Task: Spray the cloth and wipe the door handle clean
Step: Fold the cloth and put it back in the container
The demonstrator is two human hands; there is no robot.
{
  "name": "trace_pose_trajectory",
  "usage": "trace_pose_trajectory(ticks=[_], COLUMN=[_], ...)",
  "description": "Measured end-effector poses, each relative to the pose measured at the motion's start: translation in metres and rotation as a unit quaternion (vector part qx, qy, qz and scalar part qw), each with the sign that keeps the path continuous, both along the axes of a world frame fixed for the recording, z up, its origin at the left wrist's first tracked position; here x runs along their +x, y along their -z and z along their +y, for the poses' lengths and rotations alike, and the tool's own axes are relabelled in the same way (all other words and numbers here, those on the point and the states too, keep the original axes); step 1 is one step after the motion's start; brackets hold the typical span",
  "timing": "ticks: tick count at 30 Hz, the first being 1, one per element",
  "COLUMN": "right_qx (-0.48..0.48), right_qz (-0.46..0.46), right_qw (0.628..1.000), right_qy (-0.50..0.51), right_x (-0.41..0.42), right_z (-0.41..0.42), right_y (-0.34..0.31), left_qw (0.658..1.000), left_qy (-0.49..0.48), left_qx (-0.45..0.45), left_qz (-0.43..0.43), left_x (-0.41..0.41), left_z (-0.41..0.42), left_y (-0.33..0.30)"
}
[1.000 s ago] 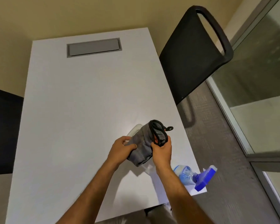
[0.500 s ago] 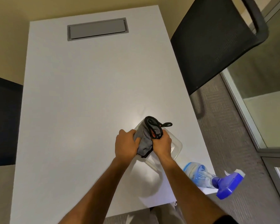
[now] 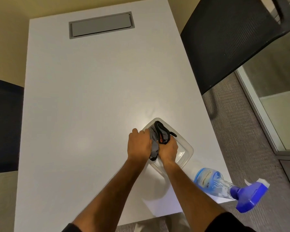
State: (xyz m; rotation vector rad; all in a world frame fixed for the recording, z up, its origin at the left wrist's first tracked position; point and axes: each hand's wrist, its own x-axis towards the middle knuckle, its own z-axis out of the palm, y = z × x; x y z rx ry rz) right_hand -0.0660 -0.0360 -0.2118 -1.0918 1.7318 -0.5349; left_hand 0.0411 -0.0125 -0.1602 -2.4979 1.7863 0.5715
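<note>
While left hand (image 3: 138,144) and right hand (image 3: 168,150) clamp one cloth (image 3: 157,136) | one spray bottle (image 3: 224,186) | one clear tray (image 3: 182,148)

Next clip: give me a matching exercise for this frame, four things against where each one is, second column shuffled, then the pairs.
Things:
1. cloth
2. spray bottle
3. clear container
4. chair

Places:
A. on the table, under the hands
B. right of the table, on the carpet
C. held by the left hand and right hand
D. lying on its side at the table's near right corner

Pairs: 1-C, 2-D, 3-A, 4-B
</note>
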Motion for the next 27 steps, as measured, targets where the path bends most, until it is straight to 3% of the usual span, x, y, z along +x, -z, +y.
trace_pose_trajectory(ticks=[3,5,7,10,13,15,18,21,27], right_qx=[-0.011,-0.022,-0.029,-0.028,-0.021,-0.021,-0.014,0.004,-0.037], right_qz=[-0.003,-0.003,-0.001,0.002,0.014,0.01,-0.029,-0.078,-0.04], right_qw=[1.0,0.999,0.998,0.998,0.998,0.998,0.998,0.996,0.999], right_qy=[0.021,0.042,0.047,0.051,0.066,0.061,0.055,0.037,-0.004], right_x=[-0.003,-0.006,-0.008,-0.006,-0.004,-0.004,-0.01,-0.022,-0.044], right_z=[0.003,0.005,0.006,0.006,0.004,0.003,0.001,0.004,0.016], right_y=[0.001,0.0,0.0,0.0,0.001,0.002,-0.002,-0.011,-0.048], left_qw=[0.99,0.96,0.946,0.959,0.985,0.984,0.971,0.975,0.991], left_qy=[0.061,0.122,0.147,0.17,0.154,0.167,0.183,0.169,0.125], left_qx=[-0.124,-0.24,-0.277,-0.215,-0.074,0.019,0.09,0.086,-0.045], left_qz=[-0.022,-0.074,-0.083,-0.07,-0.028,-0.06,-0.126,-0.113,0.014], left_x=[0.002,0.002,0.003,0.003,-0.004,-0.006,-0.01,-0.01,-0.005], left_z=[0.01,0.019,0.024,0.018,0.008,0.004,0.0,-0.005,0.001], left_y=[-0.001,0.006,0.01,0.007,0.001,0.009,0.014,0.013,-0.004])
